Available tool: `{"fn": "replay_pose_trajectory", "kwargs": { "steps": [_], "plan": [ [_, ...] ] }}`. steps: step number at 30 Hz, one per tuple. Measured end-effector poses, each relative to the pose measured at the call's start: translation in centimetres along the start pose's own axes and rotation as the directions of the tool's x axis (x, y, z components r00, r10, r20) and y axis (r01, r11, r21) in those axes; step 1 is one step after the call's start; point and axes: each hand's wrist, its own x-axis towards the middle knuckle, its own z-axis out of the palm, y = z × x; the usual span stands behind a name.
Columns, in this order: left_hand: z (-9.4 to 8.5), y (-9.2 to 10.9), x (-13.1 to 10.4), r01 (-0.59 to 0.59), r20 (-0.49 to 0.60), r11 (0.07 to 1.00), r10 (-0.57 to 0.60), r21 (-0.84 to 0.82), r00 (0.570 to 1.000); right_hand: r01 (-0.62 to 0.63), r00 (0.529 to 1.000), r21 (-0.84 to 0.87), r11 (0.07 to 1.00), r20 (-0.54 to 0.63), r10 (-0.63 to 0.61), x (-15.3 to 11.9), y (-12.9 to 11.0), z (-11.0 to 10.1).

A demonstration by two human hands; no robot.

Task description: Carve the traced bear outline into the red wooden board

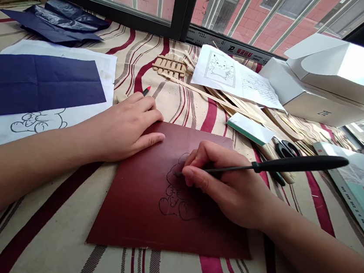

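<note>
A dark red square board (134,210) lies flat on the striped cloth, with black outlines of a cartoon animal (173,197) on it. My right hand (226,176) pinches the thin metal shaft of a black-handled tool (300,164). Its tip meets the drawing's upper part, and the handle points out to the right. My left hand (137,127) lies flat over the board's upper left corner, thumb and fingers apart. Just beyond its fingers, the red tip of a dark pencil or pen (147,90) shows. The palm and fingers of my right hand cover part of the drawing.
Dark blue sheets (37,82) and a paper with line drawings (52,124) are at left. Behind the board lie a small wooden-stick lattice (170,66), printed pages (241,75) and wooden strips. Scissors (287,149), a book (356,191) and a white box (317,99) stand right.
</note>
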Motion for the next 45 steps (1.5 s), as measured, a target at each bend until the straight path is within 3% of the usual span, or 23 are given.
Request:
{"fn": "replay_pose_trajectory", "kwargs": {
  "steps": [3, 7, 14, 20, 32, 38, 45],
  "plan": [
    [-0.5, 0.1, 0.2, 0.003, 0.058, 1.0, -0.004, 0.006, 0.998, -0.015, 1.0, 0.009, 1.0, -0.004, 0.015, -0.1, 0.0, 0.1],
    [-0.6, 0.1, 0.3, -0.005, 0.06, 1.0, 0.004, 0.016, 0.998, -0.018, 1.0, -0.005, 1.0, -0.001, 0.018, 0.0, -0.1, 0.1],
    [0.4, -0.1, -0.1, -0.029, -0.058, 0.999, 0.031, 0.036, 0.998, 0.028, 0.999, -0.022, 0.999, 0.032, -0.027, 0.1, -0.1, -0.2],
    [-0.5, 0.1, 0.1, -0.003, 0.043, 1.0, 0.002, 0.028, 0.999, -0.009, 1.0, 0.005, 1.0, -0.005, 0.009, 0.0, -0.1, -0.1],
    [0.7, -0.5, -0.3, -0.049, -0.082, 0.998, 0.053, 0.045, 0.995, 0.002, 1.0, -0.033, 0.999, 0.025, -0.002, 0.1, -0.1, -0.1],
    [-0.5, 0.2, 0.2, 0.003, 0.058, 1.0, -0.003, 0.014, 0.998, 0.032, 0.998, -0.022, 0.999, 0.049, -0.031, 0.0, 0.0, -0.4],
    [-0.7, 0.5, 0.3, 0.015, 0.083, 1.0, -0.016, 0.011, 0.996, 0.0, 1.0, 0.004, 1.0, -0.021, 0.001, 0.0, 0.0, 0.2]
  ]
}}
